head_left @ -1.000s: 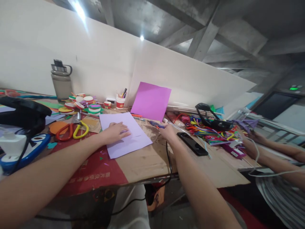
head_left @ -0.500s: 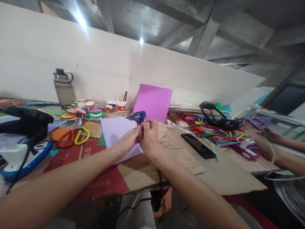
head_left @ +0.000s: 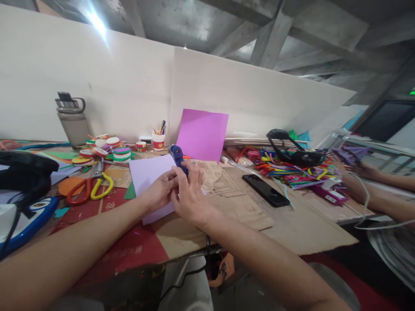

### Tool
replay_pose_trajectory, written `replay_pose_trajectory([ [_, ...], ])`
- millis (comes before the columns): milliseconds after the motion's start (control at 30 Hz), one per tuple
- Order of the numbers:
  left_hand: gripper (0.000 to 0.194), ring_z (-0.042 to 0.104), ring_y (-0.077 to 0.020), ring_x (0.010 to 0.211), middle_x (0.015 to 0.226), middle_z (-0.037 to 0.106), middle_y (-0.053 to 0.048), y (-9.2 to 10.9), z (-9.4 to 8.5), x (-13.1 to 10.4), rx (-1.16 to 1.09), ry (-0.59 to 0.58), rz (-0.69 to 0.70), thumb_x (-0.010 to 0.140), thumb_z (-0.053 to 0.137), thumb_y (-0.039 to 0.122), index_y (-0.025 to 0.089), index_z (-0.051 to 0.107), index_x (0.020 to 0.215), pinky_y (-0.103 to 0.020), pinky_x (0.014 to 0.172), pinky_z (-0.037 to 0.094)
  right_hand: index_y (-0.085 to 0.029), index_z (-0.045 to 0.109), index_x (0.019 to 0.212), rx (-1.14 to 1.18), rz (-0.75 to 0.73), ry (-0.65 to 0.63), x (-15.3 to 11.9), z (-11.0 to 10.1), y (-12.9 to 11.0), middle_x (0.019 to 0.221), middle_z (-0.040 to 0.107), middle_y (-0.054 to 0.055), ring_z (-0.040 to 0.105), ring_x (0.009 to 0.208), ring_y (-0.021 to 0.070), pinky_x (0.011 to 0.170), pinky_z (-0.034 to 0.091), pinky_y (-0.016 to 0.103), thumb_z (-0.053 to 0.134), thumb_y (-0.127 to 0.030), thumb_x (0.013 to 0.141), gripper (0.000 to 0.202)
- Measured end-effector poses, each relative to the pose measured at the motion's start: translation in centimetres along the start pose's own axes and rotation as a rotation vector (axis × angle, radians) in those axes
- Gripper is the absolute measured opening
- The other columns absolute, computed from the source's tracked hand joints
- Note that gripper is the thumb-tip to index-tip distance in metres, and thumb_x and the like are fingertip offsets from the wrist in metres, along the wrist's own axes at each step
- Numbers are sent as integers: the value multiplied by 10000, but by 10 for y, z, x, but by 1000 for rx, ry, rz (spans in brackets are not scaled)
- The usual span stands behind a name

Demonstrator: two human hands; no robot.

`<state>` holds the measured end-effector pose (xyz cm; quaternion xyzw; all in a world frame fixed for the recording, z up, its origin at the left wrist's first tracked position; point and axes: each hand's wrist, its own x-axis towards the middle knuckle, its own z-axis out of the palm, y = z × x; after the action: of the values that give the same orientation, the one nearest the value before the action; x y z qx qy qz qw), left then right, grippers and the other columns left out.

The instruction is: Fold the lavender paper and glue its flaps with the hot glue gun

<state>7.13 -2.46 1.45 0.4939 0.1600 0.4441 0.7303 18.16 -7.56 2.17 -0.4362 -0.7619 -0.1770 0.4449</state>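
A blue glue gun (head_left: 177, 156) stands up between my hands, over the right side of a lilac paper sheet (head_left: 145, 168). My right hand (head_left: 192, 194) is closed around its handle from the right, its fingers partly hiding it. My left hand (head_left: 160, 188) is closed against the lower handle from the left, fingertips meeting the right hand's. What lies between the palms is hidden. A dark cord (head_left: 208, 244) hangs over the table edge below my right wrist. Drawn-on brown cardboard (head_left: 227, 185) lies right of the hands.
Scissors with red and yellow handles (head_left: 102, 185) lie left, below several paper-wrapped discs (head_left: 121, 154). A bottle (head_left: 73, 123), a pen cup (head_left: 158, 141) and a magenta sheet (head_left: 203, 136) stand behind. At right are a phone (head_left: 266, 190), pipe cleaners (head_left: 279, 170) and another person's arms (head_left: 376, 198).
The glue gun has turned from lying nozzle-left to pointing away and upward. My hands have shifted slightly left in view, and the right fingers have spread a little over the handle.
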Motion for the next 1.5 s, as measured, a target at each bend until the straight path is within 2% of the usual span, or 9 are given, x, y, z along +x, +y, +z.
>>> replay_pose_trajectory([
  [167, 332, 563, -103, 606, 831, 670, -45, 3, 2, -1, 25, -27, -33, 692, 756, 282, 156, 672, 987, -208, 564, 434, -142, 355, 1350, 55, 25, -28, 0, -2, 0, 1305, 326, 161, 322, 1216, 303, 1023, 299, 521, 475, -111, 750, 613],
  [300, 403, 586, -121, 697, 901, 675, -47, 5, 6, 1, 118, -9, 37, 721, 731, 346, 173, 649, 1075, -228, 667, 462, -149, 349, 1340, 182, 95, -9, 3, -6, 1, 1297, 352, 158, 334, 1229, 285, 1024, 321, 497, 495, -122, 738, 620],
  [467, 343, 582, -153, 773, 908, 669, -28, 6, -1, 4, 520, 122, 204, 753, 665, 368, 171, 657, 1034, -268, 736, 465, -180, 404, 1205, 455, 398, 60, 8, -7, 12, 1186, 466, 122, 461, 1065, 221, 884, 444, 417, 508, -239, 797, 426],
  [633, 199, 545, -154, 663, 690, 616, -4, 4, -5, 1, 933, 218, 269, 772, 610, 348, 155, 655, 794, -259, 638, 435, -198, 526, 1068, 638, 549, -118, 10, 3, 25, 1074, 556, 76, 509, 1008, 209, 833, 457, 372, 565, -401, 791, 346],
  [800, 203, 576, -182, 719, 780, 677, -29, 9, -2, 0, 1157, 14, 279, 754, 649, 389, 196, 693, 802, -275, 693, 417, -192, 558, 893, 858, 724, -99, 14, 9, 42, 832, 607, 17, 574, 777, 151, 719, 476, 299, 539, -376, 799, 208],
  [1000, 492, 550, -272, 1037, 1078, 659, -80, 32, -29, -5, 1556, -154, 58, 680, 662, 555, 234, 679, 1053, -345, 902, 384, -232, 462, 923, 987, 878, 167, 21, -1, 77, 729, 562, -43, 545, 564, 92, 525, 460, 230, 543, -340, 776, 200],
  [1100, 717, 506, -321, 1104, 1218, 578, -122, 39, -42, -9, 1782, -160, -117, 607, 664, 638, 208, 616, 1179, -398, 934, 371, -231, 453, 928, 1002, 956, 108, 21, -2, 84, 757, 583, -38, 524, 514, 76, 477, 426, 214, 535, -327, 768, 204],
  [1200, 777, 500, -326, 1109, 1268, 534, -136, 40, -46, -10, 1871, -189, -151, 635, 602, 687, 189, 576, 1231, -418, 937, 375, -215, 463, 941, 937, 955, -9, 17, 2, 82, 759, 618, -14, 549, 535, 90, 489, 429, 223, 499, -329, 795, 189],
  [1500, 448, 556, -271, 1063, 1156, 621, -126, 45, -49, -6, 1910, -178, -101, 830, 472, 463, 167, 640, 1122, -346, 904, 404, -197, 471, 930, 865, 868, -128, 12, 12, 76, 747, 622, 2, 559, 570, 96, 496, 448, 218, 456, -304, 827, 149],
])
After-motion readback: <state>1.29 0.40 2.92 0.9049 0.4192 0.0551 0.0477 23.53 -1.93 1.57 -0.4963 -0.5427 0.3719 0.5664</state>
